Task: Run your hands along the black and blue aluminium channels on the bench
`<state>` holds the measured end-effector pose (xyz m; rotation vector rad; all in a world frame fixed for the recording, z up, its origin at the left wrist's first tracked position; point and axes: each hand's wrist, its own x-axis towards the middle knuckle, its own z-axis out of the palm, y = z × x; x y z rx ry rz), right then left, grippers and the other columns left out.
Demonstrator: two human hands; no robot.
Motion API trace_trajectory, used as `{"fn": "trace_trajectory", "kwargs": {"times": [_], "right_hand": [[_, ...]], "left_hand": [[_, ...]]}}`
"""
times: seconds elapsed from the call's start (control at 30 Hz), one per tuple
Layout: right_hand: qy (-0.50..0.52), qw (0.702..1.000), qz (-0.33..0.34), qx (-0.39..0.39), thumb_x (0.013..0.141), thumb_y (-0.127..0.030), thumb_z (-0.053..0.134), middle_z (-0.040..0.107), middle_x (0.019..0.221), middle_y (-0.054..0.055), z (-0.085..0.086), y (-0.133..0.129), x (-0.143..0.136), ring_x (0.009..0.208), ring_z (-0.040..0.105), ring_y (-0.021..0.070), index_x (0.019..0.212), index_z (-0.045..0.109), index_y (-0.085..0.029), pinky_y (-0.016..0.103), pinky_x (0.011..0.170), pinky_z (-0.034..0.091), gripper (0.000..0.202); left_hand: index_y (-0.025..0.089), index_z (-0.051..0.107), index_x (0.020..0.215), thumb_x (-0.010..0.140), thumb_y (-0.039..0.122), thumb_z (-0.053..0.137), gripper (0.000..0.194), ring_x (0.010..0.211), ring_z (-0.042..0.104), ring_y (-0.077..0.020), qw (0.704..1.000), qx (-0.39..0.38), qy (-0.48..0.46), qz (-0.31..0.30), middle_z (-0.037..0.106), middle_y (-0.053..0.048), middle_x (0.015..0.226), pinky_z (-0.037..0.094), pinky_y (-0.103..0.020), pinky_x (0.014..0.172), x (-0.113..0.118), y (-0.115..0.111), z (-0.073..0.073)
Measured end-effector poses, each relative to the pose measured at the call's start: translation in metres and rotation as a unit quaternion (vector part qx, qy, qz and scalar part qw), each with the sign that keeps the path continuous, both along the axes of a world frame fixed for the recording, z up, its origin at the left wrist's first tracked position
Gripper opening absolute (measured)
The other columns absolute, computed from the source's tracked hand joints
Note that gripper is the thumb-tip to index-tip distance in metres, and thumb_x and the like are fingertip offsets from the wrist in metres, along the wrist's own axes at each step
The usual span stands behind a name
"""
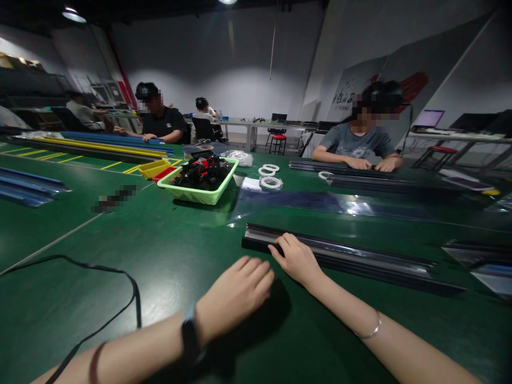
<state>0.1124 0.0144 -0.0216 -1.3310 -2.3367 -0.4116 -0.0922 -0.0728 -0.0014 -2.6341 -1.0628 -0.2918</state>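
Note:
A long black channel-shaped strip [360, 261] lies slantwise on the green table, with a grey inner face and a clear shiny layer along it. My right hand [298, 258] grips it near its left end, fingers over the top and thumb at the near side. My left hand [240, 290] hovers above the table, left of and nearer than the right hand, apart from the strip. Its fingers are bent down and held together, slightly blurred. Whatever lies under its palm is hidden.
A green basket [196, 194] of black and red tools stands ahead, near white tape rolls [271, 183] and clear plastic film [296, 204]. A black cord [100, 269] lies at left. Across the table, a co-worker [358, 138] handles another dark strip; another person [164, 120] sits farther left.

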Motion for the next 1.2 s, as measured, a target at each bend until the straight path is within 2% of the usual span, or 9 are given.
{"fn": "trace_trajectory", "kwargs": {"times": [0.07,0.13,0.23,0.33,0.4,0.97,1.2], "right_hand": [[-0.01,1.0,0.002,0.017,0.086,-0.038,0.036,0.054,0.078,0.007,0.0,-0.003,0.009,0.079,0.049,0.0168,0.083,0.054,-0.017,0.025,0.064,0.034,0.028],[-0.018,0.999,-0.008,0.033,0.085,-0.039,0.037,0.054,0.077,0.007,-0.001,-0.005,0.019,0.079,0.049,0.0173,0.081,0.055,-0.017,0.026,0.065,0.034,0.029],[-0.019,0.998,-0.027,0.045,0.085,-0.043,0.036,0.053,0.073,0.006,-0.004,-0.006,0.03,0.076,0.049,0.0168,0.077,0.054,-0.017,0.026,0.063,0.033,0.033],[-0.017,0.999,-0.026,0.034,0.085,-0.045,0.036,0.053,0.072,0.005,-0.007,-0.005,0.034,0.074,0.049,0.0161,0.077,0.053,-0.017,0.026,0.062,0.032,0.034],[-0.017,0.999,-0.018,0.025,0.085,-0.046,0.035,0.054,0.072,0.005,-0.009,-0.004,0.035,0.074,0.05,0.0161,0.077,0.053,-0.017,0.026,0.062,0.032,0.034],[-0.028,0.999,-0.004,0.044,0.085,-0.046,0.036,0.056,0.075,0.005,-0.012,-0.004,0.04,0.073,0.051,0.0156,0.076,0.052,-0.017,0.025,0.061,0.032,0.035],[-0.049,0.998,0.018,0.043,0.085,-0.047,0.037,0.055,0.073,0.004,-0.016,-0.01,0.05,0.073,0.05,0.0153,0.076,0.053,-0.017,0.026,0.061,0.031,0.034]], "left_hand": [[0.016,0.046,0.101,0.082,0.038,0.048,0.03,0.094,0.05,-0.0202,1.0,0.021,0.001,-0.019,0.053,-0.008,0.1,0.037,-0.033,0.082,0.033,0.051,0.004],[0.015,0.047,0.094,0.081,0.04,0.049,0.029,0.087,0.051,-0.0194,0.999,0.028,-0.003,-0.02,0.054,-0.007,0.091,0.038,-0.032,0.077,0.046,0.089,0.001],[0.016,0.047,0.086,0.082,0.045,0.044,0.03,0.081,0.052,-0.0195,0.999,0.031,-0.006,-0.022,0.053,-0.006,0.082,0.039,-0.032,0.072,0.042,0.112,-0.013],[0.016,0.046,0.086,0.084,0.044,0.041,0.029,0.079,0.051,-0.0194,0.999,0.034,-0.009,-0.023,0.053,-0.005,0.081,0.039,-0.031,0.07,0.035,0.113,-0.025],[0.016,0.046,0.086,0.084,0.044,0.041,0.028,0.079,0.052,-0.0192,0.999,0.033,-0.009,-0.022,0.053,-0.005,0.081,0.039,-0.031,0.069,0.035,0.111,-0.028],[0.015,0.048,0.082,0.085,0.043,0.039,0.03,0.075,0.054,-0.0174,0.998,0.055,-0.025,-0.004,0.055,-0.004,0.077,0.039,-0.027,0.062,0.039,0.104,-0.024],[0.016,0.048,0.081,0.085,0.042,0.04,0.028,0.073,0.055,-0.0181,0.998,0.048,-0.038,-0.002,0.056,-0.004,0.076,0.041,-0.028,0.06,0.043,0.091,-0.027]]}}
